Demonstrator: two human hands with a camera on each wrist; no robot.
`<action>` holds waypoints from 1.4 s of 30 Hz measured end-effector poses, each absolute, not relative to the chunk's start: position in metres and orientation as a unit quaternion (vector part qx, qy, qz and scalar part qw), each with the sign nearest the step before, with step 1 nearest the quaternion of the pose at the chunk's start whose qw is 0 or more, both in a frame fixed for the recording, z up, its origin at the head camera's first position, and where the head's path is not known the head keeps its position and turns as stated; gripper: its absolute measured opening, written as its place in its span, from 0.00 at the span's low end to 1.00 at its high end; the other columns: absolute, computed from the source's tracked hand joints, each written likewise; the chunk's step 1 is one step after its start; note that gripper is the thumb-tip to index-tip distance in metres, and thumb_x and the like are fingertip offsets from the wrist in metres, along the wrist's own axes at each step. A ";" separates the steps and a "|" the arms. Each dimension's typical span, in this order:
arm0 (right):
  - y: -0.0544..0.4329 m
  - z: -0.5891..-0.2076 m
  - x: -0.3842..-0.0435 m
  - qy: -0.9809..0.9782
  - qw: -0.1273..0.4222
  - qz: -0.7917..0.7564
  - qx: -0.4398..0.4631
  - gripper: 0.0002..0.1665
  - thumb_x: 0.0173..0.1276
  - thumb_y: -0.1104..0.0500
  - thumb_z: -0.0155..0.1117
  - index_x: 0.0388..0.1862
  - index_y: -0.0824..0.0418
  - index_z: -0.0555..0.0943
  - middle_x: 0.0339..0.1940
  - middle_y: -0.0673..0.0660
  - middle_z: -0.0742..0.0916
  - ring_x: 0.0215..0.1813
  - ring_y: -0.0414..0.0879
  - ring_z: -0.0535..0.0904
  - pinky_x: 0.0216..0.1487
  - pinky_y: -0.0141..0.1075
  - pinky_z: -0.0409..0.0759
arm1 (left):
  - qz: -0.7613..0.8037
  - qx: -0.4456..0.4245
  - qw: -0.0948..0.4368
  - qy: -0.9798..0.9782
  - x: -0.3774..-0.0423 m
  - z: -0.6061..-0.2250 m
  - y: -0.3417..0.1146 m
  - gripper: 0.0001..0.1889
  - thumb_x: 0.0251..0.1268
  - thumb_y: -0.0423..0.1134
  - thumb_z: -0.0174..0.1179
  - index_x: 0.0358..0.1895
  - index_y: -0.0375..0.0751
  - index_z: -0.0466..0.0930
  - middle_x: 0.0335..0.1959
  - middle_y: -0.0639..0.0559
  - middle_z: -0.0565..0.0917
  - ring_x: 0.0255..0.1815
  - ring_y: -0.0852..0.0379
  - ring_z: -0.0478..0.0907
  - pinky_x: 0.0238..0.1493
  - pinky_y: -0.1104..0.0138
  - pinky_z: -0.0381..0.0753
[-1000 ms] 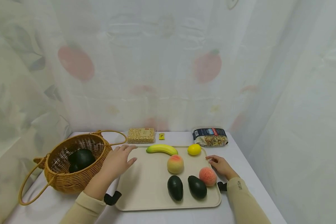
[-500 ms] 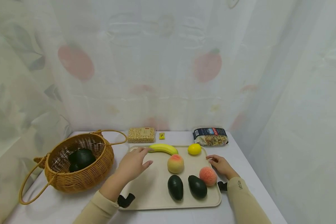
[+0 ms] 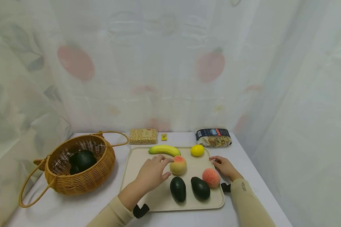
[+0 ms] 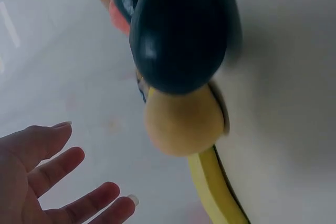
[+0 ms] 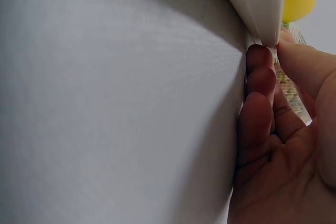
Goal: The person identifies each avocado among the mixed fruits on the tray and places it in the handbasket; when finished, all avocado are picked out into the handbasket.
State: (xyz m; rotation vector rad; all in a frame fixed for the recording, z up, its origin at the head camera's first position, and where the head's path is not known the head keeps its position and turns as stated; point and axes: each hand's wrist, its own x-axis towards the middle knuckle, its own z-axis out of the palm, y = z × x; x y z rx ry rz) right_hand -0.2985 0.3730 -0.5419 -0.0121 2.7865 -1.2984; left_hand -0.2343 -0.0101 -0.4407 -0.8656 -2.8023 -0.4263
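In the head view my left hand hovers above the cream tray, fingers spread and holding nothing. Its fingertips are beside a yellow-red peach. The left wrist view has the hand apart from the peach. Nearer me on the tray lie two dark avocados; a pink-red peach touches the right one. Behind are a banana and a lemon. My right hand pinches the tray's right rim, thumb above and fingers below, in the right wrist view.
A wicker basket with looped handles stands left of the tray, with dark green avocados inside. Along the back are a bag of grain, a small yellow packet and a pasta bag. Curtains surround the table.
My left hand has moved right across the tray, from beside the basket, past the banana's left end, to the yellow-red peach. My right hand has stayed at the tray's rim.
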 end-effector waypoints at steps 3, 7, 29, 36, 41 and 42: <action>0.373 -0.542 -0.299 0.907 0.031 -0.419 -0.009 0.15 0.80 0.64 0.61 0.61 0.64 0.84 0.44 0.57 0.87 0.47 0.52 0.79 0.57 0.48 0.76 | -0.132 -0.299 0.093 -0.940 -0.229 -0.441 0.000 0.25 0.68 0.51 0.72 0.66 0.55 0.80 0.55 0.49 0.81 0.54 0.47 0.81 0.51 0.51 0.78; 0.373 -0.543 -0.301 0.906 0.035 -0.421 -0.002 0.15 0.80 0.64 0.61 0.61 0.64 0.84 0.44 0.58 0.86 0.46 0.51 0.78 0.55 0.46 0.76 | -0.124 -0.311 0.081 -0.939 -0.221 -0.440 0.014 0.25 0.68 0.53 0.72 0.65 0.55 0.80 0.56 0.49 0.80 0.54 0.48 0.79 0.54 0.50 0.78; 0.371 -0.543 -0.301 0.908 0.041 -0.416 0.016 0.16 0.81 0.62 0.61 0.62 0.62 0.84 0.46 0.58 0.87 0.46 0.51 0.78 0.55 0.47 0.76 | -0.058 -0.414 0.037 -0.908 -0.187 -0.459 0.086 0.29 0.67 0.61 0.70 0.70 0.71 0.76 0.71 0.54 0.75 0.62 0.47 0.79 0.60 0.46 0.78; 0.371 -0.542 -0.300 0.909 0.033 -0.415 0.010 0.15 0.80 0.64 0.61 0.62 0.63 0.84 0.46 0.59 0.87 0.45 0.50 0.78 0.54 0.46 0.77 | -0.037 -0.431 0.041 -0.901 -0.184 -0.474 0.101 0.29 0.65 0.63 0.71 0.69 0.74 0.76 0.72 0.56 0.73 0.61 0.47 0.78 0.58 0.48 0.78; 0.371 -0.542 -0.300 0.908 0.034 -0.418 0.014 0.15 0.80 0.64 0.61 0.62 0.63 0.84 0.46 0.58 0.87 0.45 0.50 0.78 0.53 0.45 0.77 | -0.012 -0.417 0.024 -0.908 -0.186 -0.481 0.108 0.28 0.64 0.64 0.71 0.67 0.79 0.76 0.71 0.59 0.73 0.62 0.46 0.77 0.58 0.49 0.76; 0.371 -0.542 -0.300 0.907 0.035 -0.418 0.016 0.15 0.80 0.64 0.61 0.62 0.63 0.84 0.46 0.57 0.87 0.45 0.50 0.78 0.53 0.45 0.77 | -0.008 -0.414 0.023 -0.910 -0.186 -0.482 0.109 0.28 0.64 0.64 0.71 0.67 0.80 0.76 0.71 0.59 0.74 0.62 0.46 0.77 0.57 0.50 0.76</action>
